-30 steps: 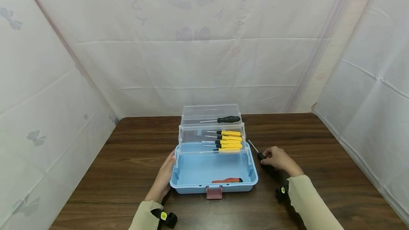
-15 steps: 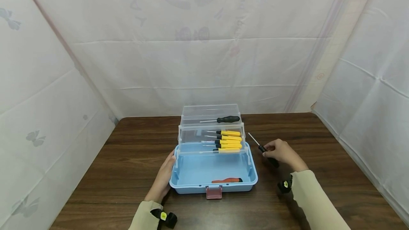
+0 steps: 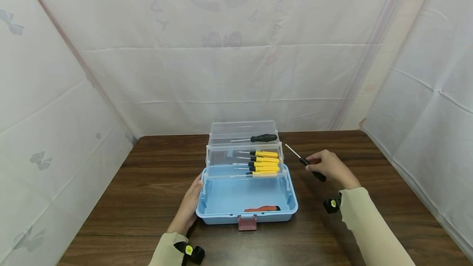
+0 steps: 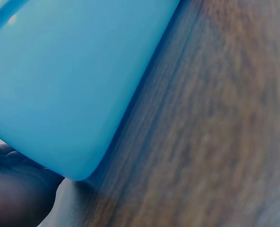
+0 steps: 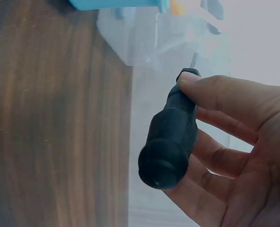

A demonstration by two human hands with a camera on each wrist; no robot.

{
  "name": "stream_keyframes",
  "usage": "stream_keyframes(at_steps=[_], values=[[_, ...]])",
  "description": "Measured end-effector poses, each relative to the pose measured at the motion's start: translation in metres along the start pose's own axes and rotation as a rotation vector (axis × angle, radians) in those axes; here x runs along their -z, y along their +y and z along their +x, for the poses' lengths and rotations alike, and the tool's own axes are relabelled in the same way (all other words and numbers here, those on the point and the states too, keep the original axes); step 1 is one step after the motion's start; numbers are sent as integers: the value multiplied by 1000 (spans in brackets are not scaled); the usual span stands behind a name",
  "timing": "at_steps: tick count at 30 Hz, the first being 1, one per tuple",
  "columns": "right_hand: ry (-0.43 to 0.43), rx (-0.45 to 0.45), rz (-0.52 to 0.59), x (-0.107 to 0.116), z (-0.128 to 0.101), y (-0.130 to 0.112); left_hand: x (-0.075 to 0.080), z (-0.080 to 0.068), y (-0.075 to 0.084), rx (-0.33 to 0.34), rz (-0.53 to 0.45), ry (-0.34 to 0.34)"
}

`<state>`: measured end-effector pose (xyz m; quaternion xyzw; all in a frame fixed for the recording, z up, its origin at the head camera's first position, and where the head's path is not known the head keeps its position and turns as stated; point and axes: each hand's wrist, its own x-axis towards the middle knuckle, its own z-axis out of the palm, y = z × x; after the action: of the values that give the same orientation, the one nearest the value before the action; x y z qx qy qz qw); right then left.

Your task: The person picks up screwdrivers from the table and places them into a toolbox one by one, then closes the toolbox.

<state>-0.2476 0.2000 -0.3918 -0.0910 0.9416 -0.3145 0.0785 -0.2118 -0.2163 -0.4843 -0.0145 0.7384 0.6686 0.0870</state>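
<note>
the right hand (image 3: 331,165) grips a black screwdriver (image 3: 306,163) just right of the toolbox (image 3: 246,200), shaft pointing toward its upper trays.

toolbox (image 3: 246,200): mid-table (image 3: 148,200), trays stepped toward far side
top tray: one screwdriver (image 3: 255,138)
middle tray: row of screwdrivers (image 3: 263,163)
bottom bin: one tool (image 3: 262,209), near edge
left hand (image 3: 189,206): against toolbox's left wall
right hand (image 3: 330,166): right of trays, holding a raised screwdriver (image 3: 306,163)
</note>
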Motion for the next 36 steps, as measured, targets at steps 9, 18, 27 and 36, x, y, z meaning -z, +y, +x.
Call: stream_keyframes(at_steps=[9, 18, 27, 36], values=[[12, 28, -32, 11, 5, -9, 1, 1, -2, 5, -8, 5], [28, 67, -25, 23, 9, -22, 0, 1, -1, 1, -1, 5], [52, 79, -32, 30, 18, -38, 0, 2, -2, -2, 7, 8], [35, 119, -42, 32, 32, -48, -2, 1, -1, 1, 12, 0]])
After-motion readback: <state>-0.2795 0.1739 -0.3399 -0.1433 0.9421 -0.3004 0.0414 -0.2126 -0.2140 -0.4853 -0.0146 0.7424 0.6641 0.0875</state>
